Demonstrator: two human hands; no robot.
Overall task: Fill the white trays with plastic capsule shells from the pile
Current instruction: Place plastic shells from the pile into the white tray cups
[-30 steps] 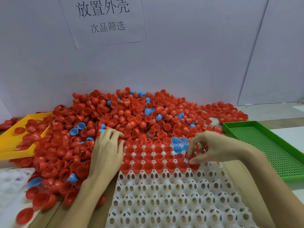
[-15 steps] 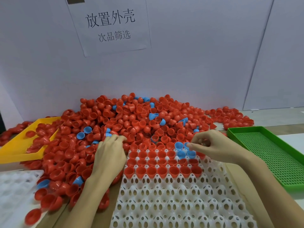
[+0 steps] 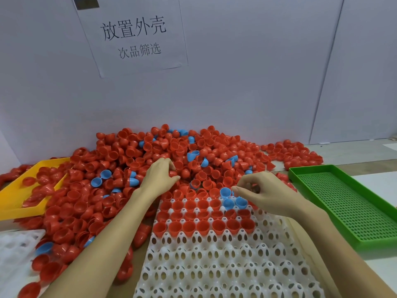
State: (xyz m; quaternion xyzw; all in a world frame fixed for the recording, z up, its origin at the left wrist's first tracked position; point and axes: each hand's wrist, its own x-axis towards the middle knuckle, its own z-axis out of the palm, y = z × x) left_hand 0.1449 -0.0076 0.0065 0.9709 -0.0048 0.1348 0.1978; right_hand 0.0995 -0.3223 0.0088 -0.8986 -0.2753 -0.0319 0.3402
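Left hand [image 3: 160, 179] pinches a red shell [image 3: 173, 173] in the pile [image 3: 133, 160]; right hand [image 3: 263, 193], fingers curled, touches blue shells [image 3: 225, 192] on the white tray [image 3: 225, 265].

My left hand [image 3: 160, 179] reaches into the pile [image 3: 193, 155], fingertips buried among red shells, so I cannot tell whether they grip one. My right hand [image 3: 261, 190] curls over the far right corner of the tray [image 3: 214, 265], hiding the cups beneath; whether its fingers pinch anything is unclear. The tray's near end is cut off by the bottom edge. A second tray [image 3: 15, 250] runs off the left edge, as does the yellow bin [image 3: 19, 190].
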